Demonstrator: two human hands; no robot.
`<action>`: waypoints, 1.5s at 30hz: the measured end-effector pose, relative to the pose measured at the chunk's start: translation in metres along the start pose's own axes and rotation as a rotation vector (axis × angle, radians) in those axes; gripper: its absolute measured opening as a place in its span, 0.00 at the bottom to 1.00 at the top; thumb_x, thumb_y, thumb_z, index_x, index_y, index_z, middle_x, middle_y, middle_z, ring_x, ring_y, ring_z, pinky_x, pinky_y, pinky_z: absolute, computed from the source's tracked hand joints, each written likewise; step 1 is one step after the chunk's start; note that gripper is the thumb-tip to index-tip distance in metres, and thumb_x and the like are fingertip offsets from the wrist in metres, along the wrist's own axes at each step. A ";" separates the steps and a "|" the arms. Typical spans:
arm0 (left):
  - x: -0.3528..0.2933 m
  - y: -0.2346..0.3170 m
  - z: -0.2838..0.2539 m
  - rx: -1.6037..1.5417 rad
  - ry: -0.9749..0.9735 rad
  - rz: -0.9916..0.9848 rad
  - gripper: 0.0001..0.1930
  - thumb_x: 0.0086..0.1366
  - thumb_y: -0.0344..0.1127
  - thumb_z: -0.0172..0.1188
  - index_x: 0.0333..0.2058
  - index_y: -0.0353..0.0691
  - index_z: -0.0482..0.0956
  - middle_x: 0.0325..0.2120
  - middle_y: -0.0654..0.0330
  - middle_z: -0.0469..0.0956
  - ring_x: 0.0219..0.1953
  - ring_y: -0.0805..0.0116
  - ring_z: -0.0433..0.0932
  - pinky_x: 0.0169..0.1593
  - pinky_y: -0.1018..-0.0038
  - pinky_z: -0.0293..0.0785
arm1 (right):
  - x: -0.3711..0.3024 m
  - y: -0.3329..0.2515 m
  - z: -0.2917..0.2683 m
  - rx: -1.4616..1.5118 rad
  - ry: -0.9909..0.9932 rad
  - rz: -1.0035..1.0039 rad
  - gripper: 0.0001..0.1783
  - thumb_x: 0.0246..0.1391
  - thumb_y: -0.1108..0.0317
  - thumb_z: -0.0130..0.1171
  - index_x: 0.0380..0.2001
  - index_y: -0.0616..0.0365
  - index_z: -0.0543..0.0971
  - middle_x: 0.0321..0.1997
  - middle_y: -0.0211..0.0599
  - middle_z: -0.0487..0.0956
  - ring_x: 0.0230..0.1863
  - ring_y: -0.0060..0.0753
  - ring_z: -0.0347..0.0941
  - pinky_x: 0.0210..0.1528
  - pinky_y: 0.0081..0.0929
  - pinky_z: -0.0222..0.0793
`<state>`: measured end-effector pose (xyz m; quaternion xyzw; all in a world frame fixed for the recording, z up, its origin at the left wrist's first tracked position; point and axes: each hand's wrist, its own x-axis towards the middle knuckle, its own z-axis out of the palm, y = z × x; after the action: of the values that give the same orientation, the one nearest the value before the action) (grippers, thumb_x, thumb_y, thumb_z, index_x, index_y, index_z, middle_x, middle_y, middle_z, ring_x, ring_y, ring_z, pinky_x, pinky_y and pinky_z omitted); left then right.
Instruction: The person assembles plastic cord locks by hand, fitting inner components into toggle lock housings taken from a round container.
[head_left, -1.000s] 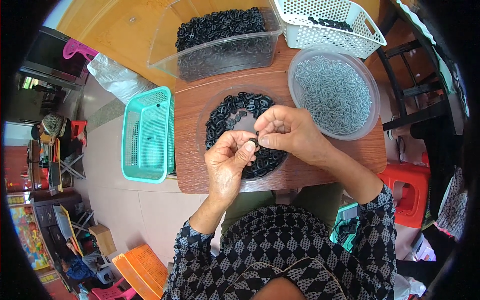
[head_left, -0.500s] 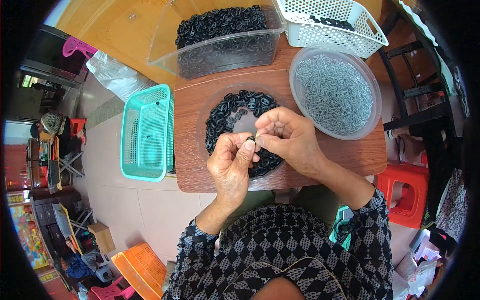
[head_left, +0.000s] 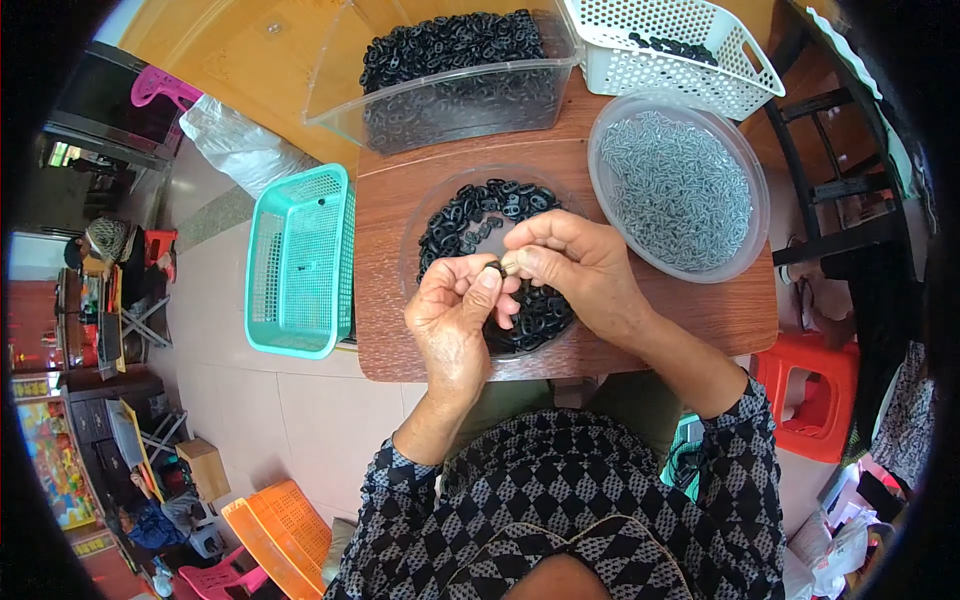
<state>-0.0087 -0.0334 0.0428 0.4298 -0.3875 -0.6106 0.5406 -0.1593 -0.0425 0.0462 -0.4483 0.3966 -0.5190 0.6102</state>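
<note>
My left hand (head_left: 452,312) pinches a small black plastic piece (head_left: 494,267) between thumb and forefinger. My right hand (head_left: 583,268) closes its thumb and forefinger on a tiny pale, pin-like piece (head_left: 510,268), whose exact kind is too small to tell. The fingertips of both hands nearly meet, and the pale piece lies against or close to the black one. Under the hands is a round clear tray (head_left: 408,262) of loose black plastic pieces (head_left: 450,214), oval with holes; the hands hide part of it.
Beyond the tray stands a clear bin (head_left: 455,110) of similar black pieces. An oval tub (head_left: 763,215) of small silvery metal pins or screws is at right, below a white basket (head_left: 640,85). A turquoise basket (head_left: 345,240) sits left of the wooden table (head_left: 385,345); a red stool (head_left: 805,400) is at right.
My right fingertips have drawn slightly back from the black piece, and the pale piece now shows between the hands. The view has shifted a little.
</note>
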 end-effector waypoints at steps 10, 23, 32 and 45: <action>-0.001 0.000 0.001 0.032 -0.005 -0.008 0.05 0.65 0.26 0.53 0.35 0.29 0.71 0.27 0.55 0.77 0.23 0.75 0.74 0.24 0.83 0.71 | 0.000 0.007 0.003 -0.035 0.001 -0.002 0.03 0.49 0.78 0.57 0.29 0.66 0.75 0.26 0.32 0.77 0.28 0.18 0.73 0.31 0.18 0.70; 0.016 -0.007 0.008 0.033 0.081 0.082 0.02 0.64 0.24 0.52 0.34 0.30 0.71 0.24 0.58 0.75 0.21 0.78 0.72 0.22 0.84 0.70 | 0.025 0.017 0.007 -0.461 0.095 -0.342 0.05 0.45 0.71 0.57 0.20 0.60 0.74 0.21 0.34 0.73 0.28 0.32 0.65 0.35 0.30 0.62; 0.016 -0.003 0.006 -0.039 0.043 -0.039 0.05 0.64 0.24 0.53 0.37 0.29 0.71 0.25 0.53 0.77 0.22 0.73 0.75 0.23 0.81 0.72 | 0.014 0.014 -0.001 -0.073 0.104 -0.027 0.05 0.50 0.74 0.56 0.28 0.66 0.78 0.24 0.35 0.77 0.32 0.28 0.72 0.39 0.27 0.68; 0.043 0.033 -0.026 -0.009 0.084 0.058 0.08 0.61 0.23 0.57 0.40 0.27 0.75 0.28 0.55 0.77 0.24 0.73 0.75 0.27 0.80 0.73 | 0.058 -0.002 -0.038 -1.094 -0.221 -0.556 0.04 0.42 0.73 0.60 0.25 0.57 0.80 0.26 0.37 0.75 0.34 0.43 0.69 0.37 0.36 0.66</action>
<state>0.0248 -0.0804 0.0607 0.4413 -0.3740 -0.5776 0.5759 -0.1877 -0.1047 0.0363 -0.8334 0.4081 -0.3307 0.1718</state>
